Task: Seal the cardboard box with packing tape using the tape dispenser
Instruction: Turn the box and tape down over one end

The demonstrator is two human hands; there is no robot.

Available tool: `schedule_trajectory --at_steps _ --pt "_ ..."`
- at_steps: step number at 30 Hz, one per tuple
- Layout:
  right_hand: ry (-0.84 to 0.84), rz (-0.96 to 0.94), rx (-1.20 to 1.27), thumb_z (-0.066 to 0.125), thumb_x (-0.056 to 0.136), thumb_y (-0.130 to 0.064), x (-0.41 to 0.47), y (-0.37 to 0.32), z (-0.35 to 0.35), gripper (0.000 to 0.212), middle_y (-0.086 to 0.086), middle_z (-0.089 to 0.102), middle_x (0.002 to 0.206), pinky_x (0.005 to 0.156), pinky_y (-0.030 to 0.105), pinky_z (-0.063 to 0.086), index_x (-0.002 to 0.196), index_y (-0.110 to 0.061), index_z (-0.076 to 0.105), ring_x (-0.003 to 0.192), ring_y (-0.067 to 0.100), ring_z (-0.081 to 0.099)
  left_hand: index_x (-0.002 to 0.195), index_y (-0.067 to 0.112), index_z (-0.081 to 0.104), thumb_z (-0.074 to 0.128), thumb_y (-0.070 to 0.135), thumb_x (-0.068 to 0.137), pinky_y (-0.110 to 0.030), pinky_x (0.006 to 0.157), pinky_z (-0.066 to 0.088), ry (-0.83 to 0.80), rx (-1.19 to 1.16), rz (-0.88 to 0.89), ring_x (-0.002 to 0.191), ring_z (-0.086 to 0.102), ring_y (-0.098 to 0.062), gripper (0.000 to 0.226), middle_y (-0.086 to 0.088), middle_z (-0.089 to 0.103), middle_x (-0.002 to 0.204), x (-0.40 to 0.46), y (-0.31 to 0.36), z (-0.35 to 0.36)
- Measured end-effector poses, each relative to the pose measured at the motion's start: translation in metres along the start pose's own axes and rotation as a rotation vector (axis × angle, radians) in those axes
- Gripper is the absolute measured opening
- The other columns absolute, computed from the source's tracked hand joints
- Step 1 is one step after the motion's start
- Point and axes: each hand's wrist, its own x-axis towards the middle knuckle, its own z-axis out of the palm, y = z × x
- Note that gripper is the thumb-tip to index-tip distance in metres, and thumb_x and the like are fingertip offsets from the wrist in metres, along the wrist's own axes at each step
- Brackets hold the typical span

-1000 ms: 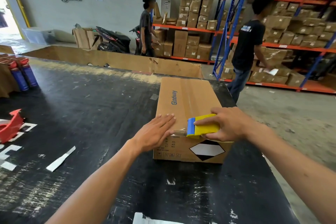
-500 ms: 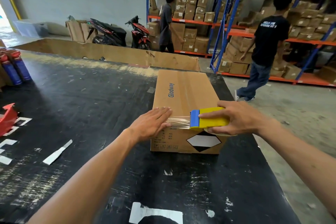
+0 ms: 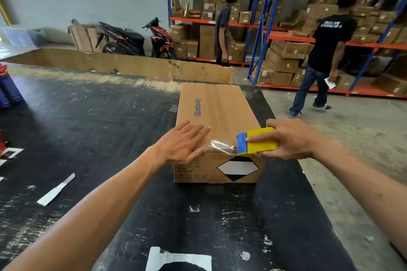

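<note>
"Glodway" on cardboard box (image 3: 222,116)

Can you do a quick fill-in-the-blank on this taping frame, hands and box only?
1. The right hand grips a tape dispenser that is blue and ____.
2. The left hand lies flat on the ____ of the cardboard box.
3. Clear tape stretches between the left hand and the ____.
4. The word printed in blue on the box is ____.

Missing words: yellow; top; dispenser; Glodway
</note>
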Motion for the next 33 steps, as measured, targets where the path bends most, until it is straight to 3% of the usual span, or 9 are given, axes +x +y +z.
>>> schedule_trajectory --at_steps 4,6,12,18,22,27,29,33 --pt "-0.023 -0.02 -0.019 0.042 0.083 -0.079 0.005 -0.002 -0.004 0.057 -0.009 0.042 0.096 0.055 0.019 0.023 0.139 -0.067 0.034 0.078 0.007 0.046 0.157 0.012 0.002 0.016 0.053 0.104 -0.038 0.122 -0.008 -0.02 -0.028 0.07 0.152 0.004 -0.021 0.069 -0.01 0.005 0.165 0.04 0.027 0.0" --pt "-0.017 -0.019 -0.038 0.042 0.084 -0.079 0.006 -0.003 -0.004 0.057 -0.008 0.042 0.096 0.054 0.018 0.02 0.139 -0.067 0.034 0.077 0.008 0.046 0.157 0.012 -0.002 0.014 0.052 0.104 -0.035 0.121 -0.012 -0.093 -0.071 0.064 0.152 -0.003 -0.019 0.068 -0.008 -0.001 0.165 0.052 0.035 0.01" --pt "0.021 -0.019 -0.046 0.045 0.083 -0.078 0.013 -0.004 0.0 0.055 -0.009 0.042 0.093 0.052 0.018 0.018 0.137 -0.068 0.037 0.072 0.008 0.042 0.157 0.015 -0.001 0.008 0.057 0.099 -0.036 0.124 0.001 -0.196 -0.156 0.052 0.152 0.001 -0.016 0.072 -0.004 0.0 0.166 0.057 0.034 0.02" --pt "0.093 -0.041 0.102 0.047 0.081 -0.078 -0.004 0.01 0.005 0.056 -0.011 0.038 0.082 0.052 0.017 0.019 0.135 -0.064 0.046 0.063 0.007 0.039 0.158 0.016 0.001 0.016 0.055 0.103 -0.029 0.121 -0.004 -0.193 -0.199 0.05 0.152 0.001 -0.014 0.069 -0.003 0.002 0.166 0.057 0.031 0.017" --pt "0.073 -0.05 0.184 0.037 0.083 -0.082 -0.022 0.026 0.013 0.06 -0.008 0.043 0.085 0.053 0.021 0.032 0.139 -0.06 0.043 0.064 0.008 0.043 0.158 0.017 -0.001 0.016 0.056 0.103 -0.024 0.116 -0.009 -0.178 -0.207 0.049 0.152 0.0 -0.013 0.07 -0.002 0.002 0.166 0.055 0.029 0.016" --pt "0.105 0.031 0.261 0.058 0.081 -0.071 -0.06 0.058 0.032 0.06 -0.011 0.04 0.083 0.054 0.011 0.023 0.138 -0.063 0.041 0.061 0.006 0.037 0.158 0.018 -0.001 0.019 0.053 0.104 -0.021 0.114 -0.011 -0.168 -0.202 0.048 0.152 0.0 -0.012 0.068 -0.001 0.002 0.166 0.054 0.027 0.016" --pt "0.09 0.037 0.26 0.054 0.081 -0.072 -0.063 0.065 0.041 0.063 -0.009 0.041 0.085 0.052 0.012 0.025 0.141 -0.065 0.033 0.062 0.007 0.037 0.158 0.018 -0.002 0.019 0.053 0.105 -0.022 0.115 -0.011 -0.162 -0.211 0.056 0.152 0.0 -0.012 0.067 0.0 0.002 0.166 0.055 0.029 0.015" --pt "0.092 0.037 0.216 0.057 0.081 -0.066 -0.059 0.069 0.058 0.063 -0.011 0.035 0.09 0.051 0.012 0.027 0.141 -0.06 0.038 0.064 0.005 0.037 0.158 0.019 -0.003 0.016 0.055 0.103 -0.025 0.117 -0.011 -0.186 -0.216 0.059 0.152 0.001 -0.015 0.068 -0.002 0.003 0.166 0.056 0.031 0.014"
